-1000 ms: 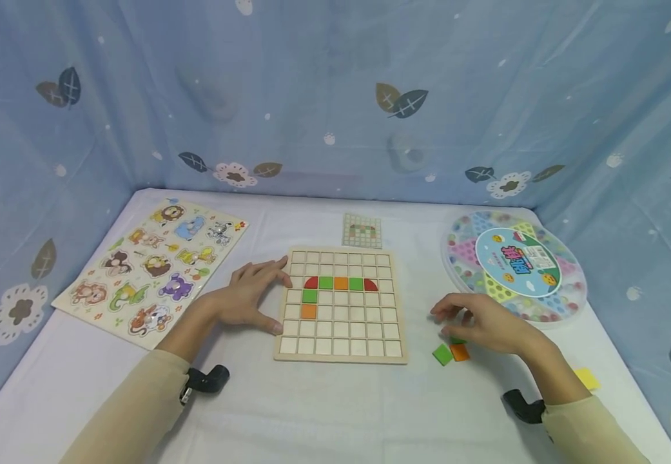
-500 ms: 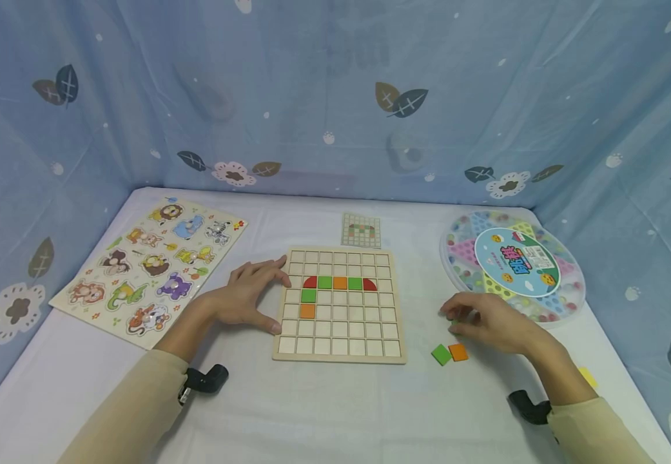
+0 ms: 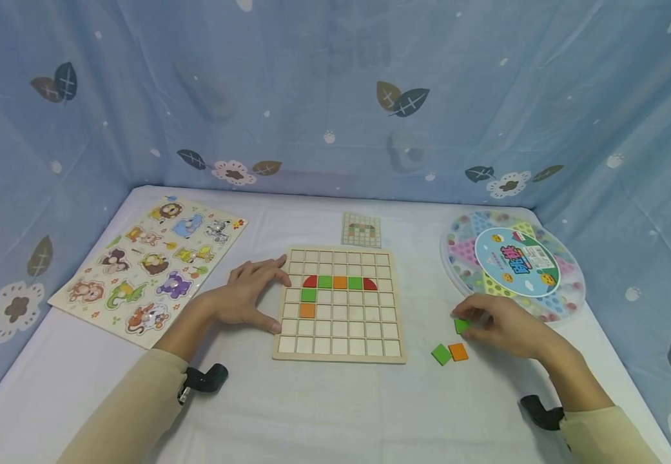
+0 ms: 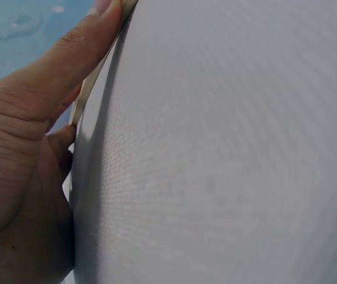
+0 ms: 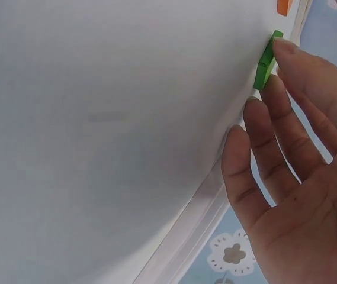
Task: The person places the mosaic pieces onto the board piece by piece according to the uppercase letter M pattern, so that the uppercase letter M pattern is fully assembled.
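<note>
A wooden grid board (image 3: 340, 358) lies flat in the middle of the head view. Red quarter-round, green and orange tiles form a row (image 3: 340, 283) across it, with a green and an orange tile below its left end. My left hand (image 3: 245, 299) is spread along the board's left edge, thumb and fingertips touching the frame. To the right of the board, my right hand (image 3: 503, 327) pinches a green tile (image 5: 266, 62) between thumb and finger, close over the cloth. Beside it lie another green tile (image 3: 441, 354) and an orange tile (image 3: 458, 352).
A small pattern card (image 3: 361, 231) lies behind the board. An animal peg puzzle (image 3: 152, 264) is at the left, and a round clear game box (image 3: 515, 264) is at the back right. Blue patterned curtains (image 3: 323, 96) enclose the white-clothed table.
My right hand has drawn slightly right, away from the loose green and orange tiles, with the other green tile at its fingertips. My left hand stays at the board's edge.
</note>
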`<state>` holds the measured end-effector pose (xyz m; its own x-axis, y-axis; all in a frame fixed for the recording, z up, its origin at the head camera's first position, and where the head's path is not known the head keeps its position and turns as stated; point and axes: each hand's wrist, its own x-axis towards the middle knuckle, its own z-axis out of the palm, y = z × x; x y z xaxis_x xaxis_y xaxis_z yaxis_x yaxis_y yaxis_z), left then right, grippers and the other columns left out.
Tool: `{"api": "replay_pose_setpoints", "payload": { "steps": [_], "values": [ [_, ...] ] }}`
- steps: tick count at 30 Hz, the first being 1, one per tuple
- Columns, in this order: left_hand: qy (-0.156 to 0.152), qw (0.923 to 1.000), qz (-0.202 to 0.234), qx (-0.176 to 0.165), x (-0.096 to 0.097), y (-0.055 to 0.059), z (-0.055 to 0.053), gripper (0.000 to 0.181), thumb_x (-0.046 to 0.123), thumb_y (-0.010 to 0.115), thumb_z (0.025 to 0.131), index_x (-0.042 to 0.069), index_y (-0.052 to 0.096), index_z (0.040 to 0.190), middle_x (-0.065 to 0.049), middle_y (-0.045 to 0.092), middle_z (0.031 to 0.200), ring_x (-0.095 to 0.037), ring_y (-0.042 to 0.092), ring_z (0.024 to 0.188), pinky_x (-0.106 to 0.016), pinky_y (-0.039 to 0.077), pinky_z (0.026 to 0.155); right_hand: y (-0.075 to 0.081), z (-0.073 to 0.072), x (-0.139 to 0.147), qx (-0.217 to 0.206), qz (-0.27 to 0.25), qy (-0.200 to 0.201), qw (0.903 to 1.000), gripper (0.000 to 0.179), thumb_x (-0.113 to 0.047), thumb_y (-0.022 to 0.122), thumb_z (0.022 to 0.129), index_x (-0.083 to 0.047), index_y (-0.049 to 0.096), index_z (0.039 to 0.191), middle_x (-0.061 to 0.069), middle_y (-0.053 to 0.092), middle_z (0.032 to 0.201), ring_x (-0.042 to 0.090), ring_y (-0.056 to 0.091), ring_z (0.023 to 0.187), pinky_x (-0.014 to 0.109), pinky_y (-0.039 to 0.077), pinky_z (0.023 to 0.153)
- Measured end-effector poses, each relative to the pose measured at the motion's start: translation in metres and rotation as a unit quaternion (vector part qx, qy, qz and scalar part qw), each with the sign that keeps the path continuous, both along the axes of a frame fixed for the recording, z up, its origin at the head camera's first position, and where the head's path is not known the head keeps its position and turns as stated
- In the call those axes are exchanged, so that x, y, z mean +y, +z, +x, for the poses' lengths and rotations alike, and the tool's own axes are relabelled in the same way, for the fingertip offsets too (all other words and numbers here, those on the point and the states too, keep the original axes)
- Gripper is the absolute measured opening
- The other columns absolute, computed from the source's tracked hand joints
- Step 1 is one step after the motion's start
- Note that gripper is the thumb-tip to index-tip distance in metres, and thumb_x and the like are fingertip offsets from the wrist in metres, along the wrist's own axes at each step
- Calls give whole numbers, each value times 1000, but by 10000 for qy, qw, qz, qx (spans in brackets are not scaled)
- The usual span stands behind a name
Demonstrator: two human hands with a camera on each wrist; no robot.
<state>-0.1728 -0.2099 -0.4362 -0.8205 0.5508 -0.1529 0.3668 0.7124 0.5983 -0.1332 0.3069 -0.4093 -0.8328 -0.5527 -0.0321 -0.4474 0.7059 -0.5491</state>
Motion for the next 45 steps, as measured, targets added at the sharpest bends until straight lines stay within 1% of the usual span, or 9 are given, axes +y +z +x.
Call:
{"api": "replay_pose_setpoints", "payload": {
  "steps": [6, 10, 17, 20, 26, 30, 34, 38, 45],
  "values": [
    [-13, 10000, -23, -9, 0, 2, -1, 81, 57, 91, 67, 31, 49, 130, -3, 9, 174, -40, 9, 155, -67, 4, 119, -1, 2, 3, 2, -34, -26, 10000, 33, -8, 82, 86, -15, 71, 115, -10, 70, 106, 8, 63, 92, 25, 56, 76],
    [2, 10000, -55, -3, -1, 1, -1, 80, 59, 90, 67, 32, 49, 129, -3, 9, 174, -40, 10, 154, -67, 5, 118, -2, 2, 3, 24, -25, -12, 10000, 34, -8, 81, 87, -14, 70, 119, -10, 70, 107, 6, 62, 94, 26, 56, 79],
    [-18, 10000, -41, 33, 0, -2, -2, 79, 60, 90, 67, 33, 48, 129, -3, 9, 174, -40, 10, 154, -67, 5, 118, 1, 5, 4, -64, -23, -16, 10000, 37, -12, 83, 86, -14, 69, 121, -10, 68, 107, 10, 60, 92, 26, 55, 75],
    [-11, 10000, -48, 37, 0, -2, -2, 79, 59, 90, 67, 33, 48, 128, -3, 9, 174, -40, 10, 154, -67, 5, 118, 0, 6, 4, -3, -22, -5, 10000, 37, -13, 83, 86, -14, 69, 120, -10, 67, 106, 10, 59, 92, 25, 55, 74],
    [14, 10000, -66, 15, 0, -2, -1, 79, 60, 90, 66, 33, 48, 128, -2, 9, 174, -40, 10, 154, -66, 5, 118, -2, 8, 4, 183, -183, 86, 9996, 34, -8, 82, 86, -14, 70, 116, -8, 68, 102, 10, 62, 89, 26, 55, 71],
    [19, 10000, -45, -2, 0, -2, -1, 80, 60, 90, 66, 33, 48, 128, -2, 9, 174, -40, 11, 154, -67, 5, 118, -3, 8, 4, 259, -173, 137, 9994, 33, -7, 82, 85, -15, 70, 115, -9, 68, 101, 9, 62, 89, 26, 55, 71],
    [14, 10000, -21, 10, 0, 0, -1, 80, 59, 90, 66, 32, 48, 128, -3, 9, 174, -40, 11, 154, -67, 5, 118, 0, 7, 3, 211, -34, 43, 9998, 36, -6, 81, 86, -13, 69, 119, -10, 68, 102, 8, 62, 90, 27, 56, 74],
    [9, 10000, -8, 23, 0, 0, -2, 80, 59, 91, 66, 32, 48, 128, -3, 10, 174, -39, 11, 153, -67, 5, 117, 2, 6, 2, 23, 14, -105, 9999, 39, -10, 78, 91, -13, 65, 127, -10, 67, 103, 6, 61, 93, 27, 56, 78],
    [20, 10000, 15, 6, 0, -1, -1, 80, 59, 91, 65, 32, 49, 128, -3, 11, 174, -40, 11, 153, -67, 5, 118, 3, 5, -3, -174, -699, 9, 9974, 41, -7, 69, 98, -10, 59, 137, -3, 66, 112, 16, 65, 99, 26, 57, 82]
  ]
}}
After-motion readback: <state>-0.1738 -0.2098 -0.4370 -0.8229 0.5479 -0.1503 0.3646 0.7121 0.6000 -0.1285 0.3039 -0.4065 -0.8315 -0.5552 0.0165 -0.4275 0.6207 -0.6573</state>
